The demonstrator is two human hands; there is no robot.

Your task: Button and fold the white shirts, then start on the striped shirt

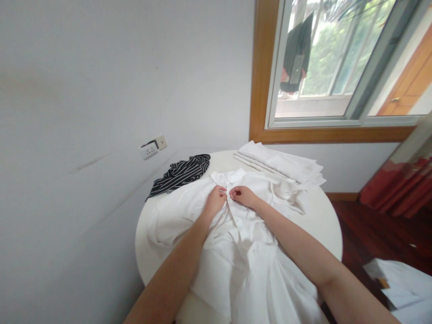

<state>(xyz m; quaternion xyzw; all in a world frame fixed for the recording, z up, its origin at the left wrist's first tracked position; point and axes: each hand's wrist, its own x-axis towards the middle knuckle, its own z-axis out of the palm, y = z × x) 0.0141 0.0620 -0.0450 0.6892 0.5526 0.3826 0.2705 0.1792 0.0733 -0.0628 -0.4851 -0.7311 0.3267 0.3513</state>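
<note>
— Where was the white shirt point(236, 229) laid?

— It was spread across the middle of a round white table point(326, 238), with its collar turned to the far side. Its near end was cut off by the bottom edge of the view, and much of the tabletop was hidden beneath it.

— How were the hands held?

— The front opening was pinched just below the collar, its left side by the left hand point(216, 199) and its right side by the right hand point(243, 196). The fingertips were held close together, but whether a button was gripped could not be told; that detail was too small. Both forearms were cut off below.

— Was anything else placed nearby?

— At the far left, a black striped cloth point(184, 173) was bunched, its shape hard to make out. At the far right, folded white cloths point(280, 162) were stacked. Low on the right, a white item point(403, 283) was cropped by the frame and could not be identified.
</note>
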